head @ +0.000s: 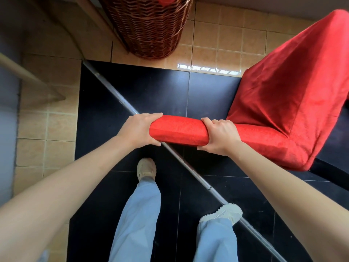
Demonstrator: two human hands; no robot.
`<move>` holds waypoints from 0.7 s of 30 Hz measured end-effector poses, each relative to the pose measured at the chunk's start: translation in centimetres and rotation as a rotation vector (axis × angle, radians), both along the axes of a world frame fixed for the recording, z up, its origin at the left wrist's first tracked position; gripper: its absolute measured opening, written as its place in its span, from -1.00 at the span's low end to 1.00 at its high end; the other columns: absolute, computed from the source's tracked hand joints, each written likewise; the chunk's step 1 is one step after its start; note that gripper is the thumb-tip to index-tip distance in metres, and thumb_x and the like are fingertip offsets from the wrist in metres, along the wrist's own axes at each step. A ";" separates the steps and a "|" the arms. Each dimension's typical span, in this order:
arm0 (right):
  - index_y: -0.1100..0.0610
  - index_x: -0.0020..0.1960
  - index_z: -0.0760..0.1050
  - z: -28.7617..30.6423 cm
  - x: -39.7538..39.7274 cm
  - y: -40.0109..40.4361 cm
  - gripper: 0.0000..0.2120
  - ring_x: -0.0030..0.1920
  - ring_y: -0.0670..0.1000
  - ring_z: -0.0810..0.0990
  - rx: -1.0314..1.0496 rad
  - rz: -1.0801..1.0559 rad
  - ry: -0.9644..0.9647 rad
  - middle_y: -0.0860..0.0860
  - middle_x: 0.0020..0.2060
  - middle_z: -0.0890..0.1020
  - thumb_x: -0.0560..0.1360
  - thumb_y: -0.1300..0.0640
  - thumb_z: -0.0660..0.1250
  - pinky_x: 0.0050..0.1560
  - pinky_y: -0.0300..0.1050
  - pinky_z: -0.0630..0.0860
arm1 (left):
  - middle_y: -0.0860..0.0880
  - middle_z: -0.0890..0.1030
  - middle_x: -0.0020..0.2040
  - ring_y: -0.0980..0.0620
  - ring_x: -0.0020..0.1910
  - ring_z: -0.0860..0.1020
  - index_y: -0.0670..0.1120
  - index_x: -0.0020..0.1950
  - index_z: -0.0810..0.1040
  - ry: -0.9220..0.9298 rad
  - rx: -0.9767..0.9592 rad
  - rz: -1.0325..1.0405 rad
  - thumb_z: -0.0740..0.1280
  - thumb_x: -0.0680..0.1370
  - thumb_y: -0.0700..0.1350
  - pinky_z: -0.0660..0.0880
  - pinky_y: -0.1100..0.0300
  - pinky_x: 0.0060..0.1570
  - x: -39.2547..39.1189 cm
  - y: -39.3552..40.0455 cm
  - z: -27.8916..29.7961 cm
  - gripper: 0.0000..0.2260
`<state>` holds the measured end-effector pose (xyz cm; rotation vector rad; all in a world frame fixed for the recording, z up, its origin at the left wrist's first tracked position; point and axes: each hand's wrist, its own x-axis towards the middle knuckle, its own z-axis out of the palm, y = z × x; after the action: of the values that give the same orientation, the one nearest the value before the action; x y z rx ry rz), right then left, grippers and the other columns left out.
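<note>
A chair in a red fabric cover (279,103) stands to the right in front of me, seen from above. Its padded top rail runs left to right at the middle of the view. My left hand (140,130) grips the left end of that rail, fingers curled over the top and thumb underneath. My right hand (220,136) grips the rail further right, fingers wrapped around it. A dark chair leg shows under the seat at the lower right.
A long metal pole (120,103) lies diagonally across the black floor tiles (132,86), passing under the rail and by my right shoe (224,212). A wicker basket (149,27) stands at the back on beige tiles. Wooden furniture edges sit at left.
</note>
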<state>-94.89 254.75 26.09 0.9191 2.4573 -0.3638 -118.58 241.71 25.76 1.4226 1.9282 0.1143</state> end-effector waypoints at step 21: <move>0.00 0.25 0.34 -0.6 -0.9 -0.4 -0.23 0.06 0.15 0.52 -0.011 -0.044 0.000 0.03 0.03 0.57 0.20 -0.37 0.45 0.07 0.03 0.38 | -0.02 0.46 0.21 -0.12 0.08 0.53 0.11 0.38 0.28 0.156 -0.082 -0.051 0.55 0.22 0.21 0.45 0.03 -0.07 -0.2 0.2 -0.9 -0.19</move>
<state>-95.79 254.39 25.54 0.9692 2.4363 -0.3923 -118.73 241.95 24.89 1.4620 1.9962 -0.1014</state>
